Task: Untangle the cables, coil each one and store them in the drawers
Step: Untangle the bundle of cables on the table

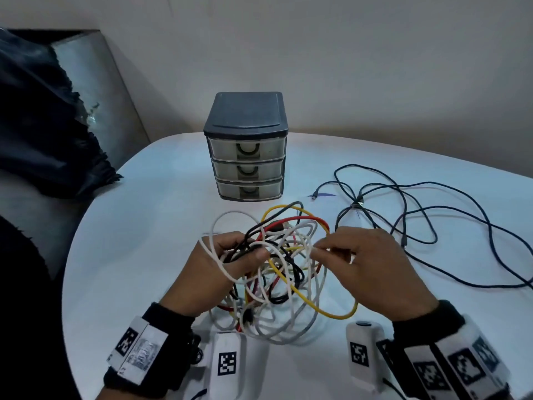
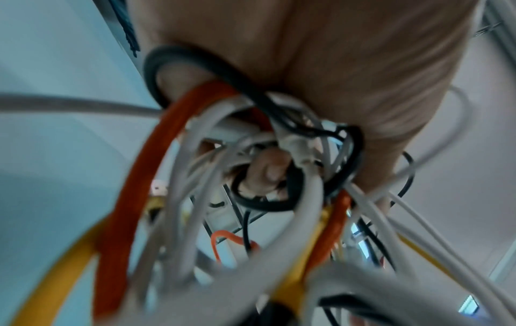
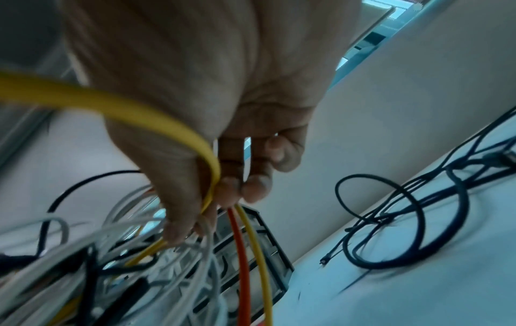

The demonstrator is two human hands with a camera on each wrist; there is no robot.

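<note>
A tangle of white, black, red and yellow cables (image 1: 277, 272) hangs above the white table (image 1: 144, 226), held between both hands. My left hand (image 1: 230, 255) grips a bunch of black and white strands at the tangle's left side; its fingers (image 2: 265, 174) curl inside the loops. My right hand (image 1: 354, 255) pinches a white strand (image 1: 313, 251) at the right side of the tangle. In the right wrist view a yellow cable (image 3: 156, 117) runs across that hand's palm. The grey three-drawer box (image 1: 246, 148) stands behind, all its drawers closed.
A long dark cable (image 1: 418, 209) lies loose on the table to the right, seen also as a dark cable (image 3: 419, 220) in the right wrist view. A dark cloth (image 1: 43, 125) lies on grey furniture at the left. The wall is close behind the drawer box.
</note>
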